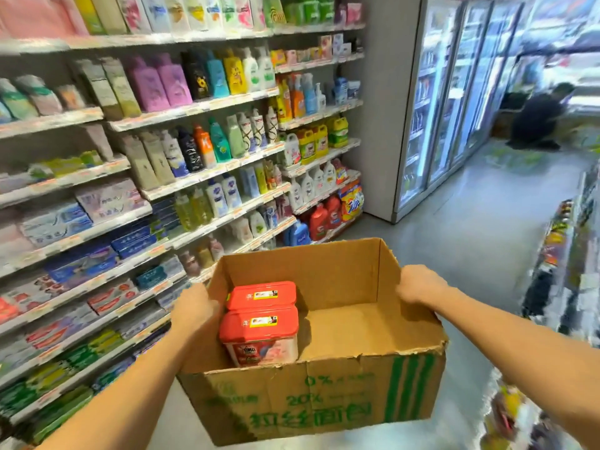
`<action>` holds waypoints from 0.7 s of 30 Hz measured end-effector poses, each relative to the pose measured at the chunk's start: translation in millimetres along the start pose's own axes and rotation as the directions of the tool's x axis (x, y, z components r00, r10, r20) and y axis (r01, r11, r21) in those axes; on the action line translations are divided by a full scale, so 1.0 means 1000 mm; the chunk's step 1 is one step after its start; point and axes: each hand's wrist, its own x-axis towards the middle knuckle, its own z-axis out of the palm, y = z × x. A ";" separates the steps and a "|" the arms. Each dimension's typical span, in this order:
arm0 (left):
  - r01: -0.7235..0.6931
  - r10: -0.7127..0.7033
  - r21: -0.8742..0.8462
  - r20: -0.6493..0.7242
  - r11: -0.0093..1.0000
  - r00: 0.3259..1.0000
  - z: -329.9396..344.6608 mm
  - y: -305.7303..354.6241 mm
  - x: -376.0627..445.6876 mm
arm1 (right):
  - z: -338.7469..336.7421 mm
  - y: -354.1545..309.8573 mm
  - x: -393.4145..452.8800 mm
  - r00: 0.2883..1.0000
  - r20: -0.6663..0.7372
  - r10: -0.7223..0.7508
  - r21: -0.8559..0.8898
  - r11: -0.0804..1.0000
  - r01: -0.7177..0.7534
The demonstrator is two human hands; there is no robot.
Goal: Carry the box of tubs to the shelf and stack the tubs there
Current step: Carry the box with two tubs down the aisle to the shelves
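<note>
I hold an open cardboard box (pixel 341 397) with green print in front of me, off the floor. My left hand (pixel 194 308) grips its left wall and my right hand (pixel 418 284) grips its right wall. Inside, against the left side, stand two red-lidded tubs: the near tub (pixel 259 332) and the far tub (pixel 262 294) behind it. The right half of the box floor is bare cardboard.
Shelves (pixel 201 108) full of bottles, soap and toothpaste run along the left. Glass-door fridges (pixel 454 92) stand at the back right. A person in dark clothes (pixel 537 120) crouches at the aisle's far end. Another rack (pixel 558 254) lines the right. Grey floor runs between.
</note>
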 end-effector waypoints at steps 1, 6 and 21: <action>-0.016 0.016 0.005 0.006 1.000 1.000 0.002 0.011 0.021 | -0.007 -0.001 0.019 1.000 0.006 0.005 -0.002 1.000 -0.005; -0.107 0.107 0.013 0.026 0.994 0.994 0.019 0.084 0.135 | -0.044 -0.010 0.121 0.998 -0.013 0.053 -0.001 0.999 -0.053; -0.367 0.369 -0.037 0.114 0.930 0.923 0.115 0.355 0.469 | -0.151 0.015 0.430 0.976 -0.052 0.210 0.021 0.978 -0.209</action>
